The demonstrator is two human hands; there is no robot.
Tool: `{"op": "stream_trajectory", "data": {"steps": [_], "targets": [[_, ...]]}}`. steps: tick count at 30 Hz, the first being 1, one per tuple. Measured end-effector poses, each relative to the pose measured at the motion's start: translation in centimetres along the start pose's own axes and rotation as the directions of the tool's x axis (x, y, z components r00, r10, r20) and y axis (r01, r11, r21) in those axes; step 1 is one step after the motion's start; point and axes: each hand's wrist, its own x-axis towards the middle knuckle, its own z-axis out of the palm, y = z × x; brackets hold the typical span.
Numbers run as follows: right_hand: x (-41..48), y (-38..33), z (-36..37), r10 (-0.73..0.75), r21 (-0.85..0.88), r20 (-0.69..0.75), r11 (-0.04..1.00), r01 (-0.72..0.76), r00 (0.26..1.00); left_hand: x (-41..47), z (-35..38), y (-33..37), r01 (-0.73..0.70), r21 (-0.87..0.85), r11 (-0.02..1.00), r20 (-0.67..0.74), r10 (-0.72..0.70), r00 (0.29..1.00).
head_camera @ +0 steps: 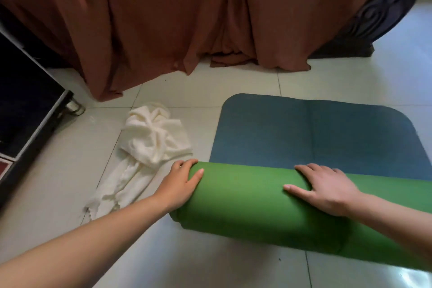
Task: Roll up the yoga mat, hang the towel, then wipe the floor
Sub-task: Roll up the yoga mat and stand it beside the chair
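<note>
Now the left hand (pixel 181 182) cups the near end of the yoga mat (pixel 245 199), fingers curled over its green roll. The right hand (pixel 325 188) presses flat on top, fingers spread. Beyond both hands lies the mat's unrolled blue part; the crumpled white towel (pixel 154 138) sits on the floor (pixel 70 182) just outside the left hand.

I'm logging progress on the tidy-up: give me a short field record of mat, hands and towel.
yoga mat: partly rolled; blue end lies flat beyond the green roll
left hand: grips the roll's left end
right hand: presses flat on the roll's top
towel: crumpled on the floor, left of the mat, unhung
</note>
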Motion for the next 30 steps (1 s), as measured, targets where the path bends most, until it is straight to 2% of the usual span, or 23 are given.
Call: {"op": "stream_trajectory", "data": {"steps": [2, 5, 8, 11, 15, 19, 24, 28, 30], "targets": [[-0.4, 1.8, -0.1, 0.039, 0.024, -0.005, 0.999, -0.039, 0.999, 0.8, 1.2, 1.9, 0.015, 0.038, 0.999, -0.013, -0.014, 1.0], [-0.2, 2.8, -0.1, 0.058, 0.039, -0.012, 0.998, -0.058, 0.998, 1.7, 2.0, 4.1, 0.032, 0.258, 0.966, -0.052, -0.02, 0.998], [-0.2, 2.6, -0.2, 0.053, 0.026, -0.023, 0.998, -0.053, 0.998, 1.8, 3.1, 6.4, -0.233, 0.419, 0.877, 0.08, 0.22, 0.972], [-2.1, 1.9, 0.0, 0.013, 0.024, -0.06, 1.0, -0.011, 0.998, 1.4, 4.9, 7.9, -0.372, 0.442, 0.816, 0.19, 0.32, 0.928], [-5.1, 0.8, 1.3, 0.001, -0.036, -0.001, 0.999, -0.001, 1.0, 1.9, 5.8, 7.8, -0.419, 0.457, 0.784, 0.221, 0.356, 0.908], [-4.3, 1.3, 1.3, 0.015, -0.048, -0.022, 0.999, -0.016, 1.0, 3.8, 5.6, 8.3, -0.42, 0.424, 0.802, 0.261, 0.336, 0.905], [-0.4, 3.1, 0.0, 0.031, 0.026, -0.036, 0.999, -0.031, 0.999, 4.8, 5.1, 10.5, -0.443, 0.324, 0.836, 0.177, 0.406, 0.896], [1.9, 3.8, -1.0, 0.036, 0.077, 0.021, 0.996, -0.038, 0.999, 3.2, 6.4, 11.4, -0.465, 0.401, 0.789, 0.166, 0.437, 0.884], [1.4, 3.4, -1.3, 0.036, 0.1, -0.024, 0.994, -0.033, 0.999, 3.5, 6.5, 11.2, -0.467, 0.406, 0.785, 0.154, 0.445, 0.882]]}}
